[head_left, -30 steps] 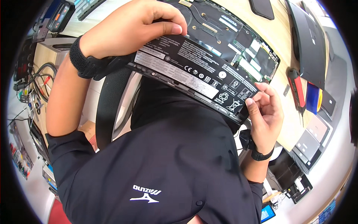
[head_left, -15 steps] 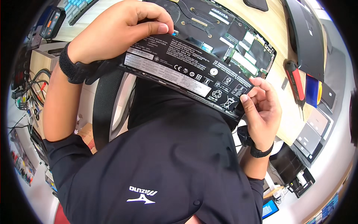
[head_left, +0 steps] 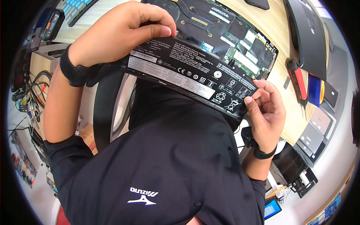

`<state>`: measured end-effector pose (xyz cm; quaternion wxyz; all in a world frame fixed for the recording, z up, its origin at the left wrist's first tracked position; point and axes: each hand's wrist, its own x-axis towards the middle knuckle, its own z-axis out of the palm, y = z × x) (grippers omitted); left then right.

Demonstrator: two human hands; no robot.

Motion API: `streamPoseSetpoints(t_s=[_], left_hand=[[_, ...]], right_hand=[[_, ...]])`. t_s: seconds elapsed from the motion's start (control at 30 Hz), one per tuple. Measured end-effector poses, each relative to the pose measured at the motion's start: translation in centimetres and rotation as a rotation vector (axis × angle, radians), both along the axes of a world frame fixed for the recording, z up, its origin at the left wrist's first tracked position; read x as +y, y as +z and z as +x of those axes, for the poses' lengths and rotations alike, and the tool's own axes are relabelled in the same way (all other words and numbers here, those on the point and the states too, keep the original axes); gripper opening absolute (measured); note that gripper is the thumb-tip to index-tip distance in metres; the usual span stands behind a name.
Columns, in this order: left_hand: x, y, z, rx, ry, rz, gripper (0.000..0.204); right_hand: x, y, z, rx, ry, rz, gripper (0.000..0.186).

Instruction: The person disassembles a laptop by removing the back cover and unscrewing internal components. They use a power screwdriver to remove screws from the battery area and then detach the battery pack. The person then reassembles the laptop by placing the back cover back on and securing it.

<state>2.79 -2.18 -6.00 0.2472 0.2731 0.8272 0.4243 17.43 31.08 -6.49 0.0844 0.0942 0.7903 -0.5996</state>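
Note:
A flat black laptop battery [head_left: 195, 71] with white labels lies tilted across the near part of an opened laptop base [head_left: 197, 18]. At its right end, the thumb and fingers of my right hand [head_left: 268, 105] pinch the corner. My left hand [head_left: 138, 28] is bent over the battery's far left edge, thumb and fingertips closed together there; the palm hides the left end. Beyond the battery, the laptop's black inner cover, copper-coloured brackets and green circuit board [head_left: 243, 62] are exposed.
On the wooden table [head_left: 288, 123] to the right lie a red and black screwdriver [head_left: 296, 80] and a dark laptop panel [head_left: 309, 35]. A blue keyboard [head_left: 77, 9] stands at the far left. Several closed laptops [head_left: 313, 133] are stacked beyond the table's right edge.
The battery and both my hands have shifted slightly to the right. My right hand has also moved a little lower, and both hands keep their hold.

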Motion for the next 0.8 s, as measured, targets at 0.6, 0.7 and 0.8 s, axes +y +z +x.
streamPoseSetpoints(t_s=[0.6, 0.7, 0.8], left_hand=[[-1.6, 0.5, 3.0, 0.321, -0.054, -0.006, 0.048], [-2.1, 0.3, 3.7, 0.333, -0.072, -0.032, 0.075], [-2.2, 1.1, 4.2, 0.383, -0.098, -0.129, 0.087]], right_hand=[[-0.8, 0.2, -0.4, 0.287, 0.139, 0.498, 0.051], [-0.9, 0.2, -0.4, 0.262, 0.14, 0.504, 0.054], [-0.8, 0.4, -0.5, 0.252, 0.164, 0.511, 0.056]])
